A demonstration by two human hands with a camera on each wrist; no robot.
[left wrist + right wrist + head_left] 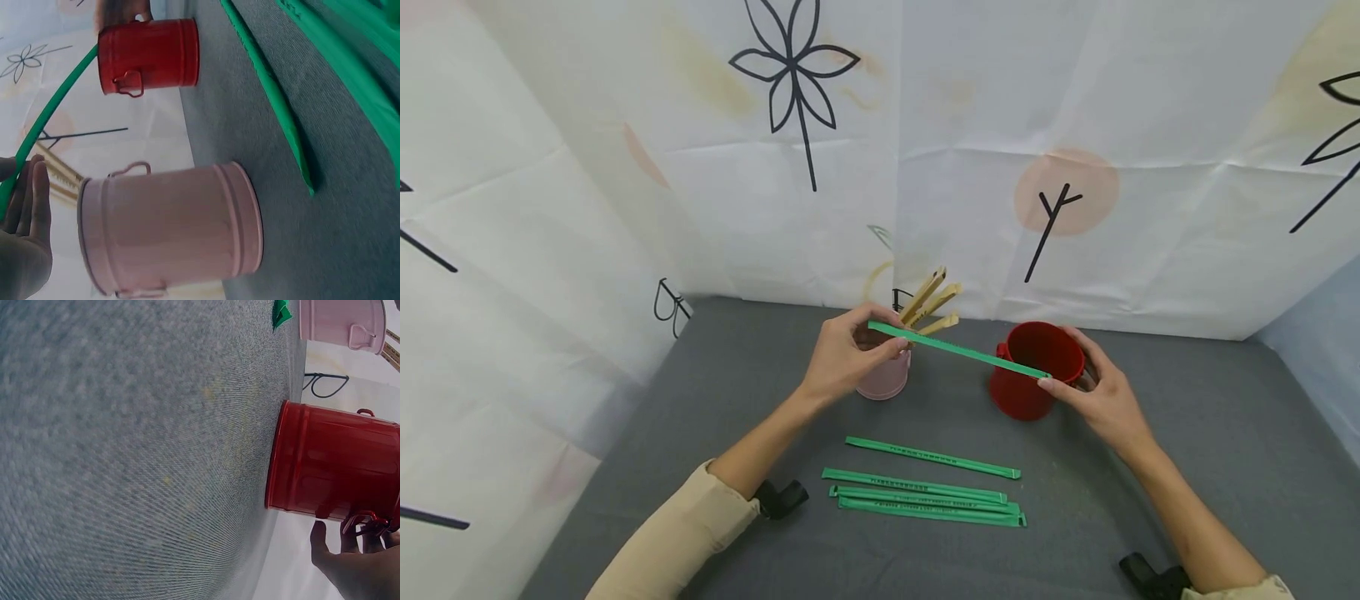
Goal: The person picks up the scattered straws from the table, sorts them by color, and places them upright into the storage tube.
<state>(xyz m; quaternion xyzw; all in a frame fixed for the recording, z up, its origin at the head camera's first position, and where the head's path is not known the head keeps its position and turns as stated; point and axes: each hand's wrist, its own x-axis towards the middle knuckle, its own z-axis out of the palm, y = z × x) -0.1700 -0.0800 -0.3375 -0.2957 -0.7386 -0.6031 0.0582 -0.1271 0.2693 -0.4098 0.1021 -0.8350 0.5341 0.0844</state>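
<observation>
Because the left thumb and fingers pinch it near one end, the green stick (955,349) stays off the table (737,375), spanning the gap between two cups. The left hand (842,350) is by the rim of the pink cup (883,382), probably just to give that end its height. At its other end the stick meets the right thumb, beside the red cup's (1021,402) rim; whether that thumb presses it, I cannot tell. The fingers of the right hand (1105,396) curl round the red cup at its handle, which likely keeps it from shifting. So the hands are well apart, linked by the stick.

Both cups stand upright, well apart. Tan sticks (934,307) lean out of the pink one, propped by its wall. Nearer the person, a loose stick (932,456) lies alone, and beyond it, a close pile (925,500) of green sticks lies roughly parallel, presumably for easy reach. Behind everything hangs a printed cloth (955,108).
</observation>
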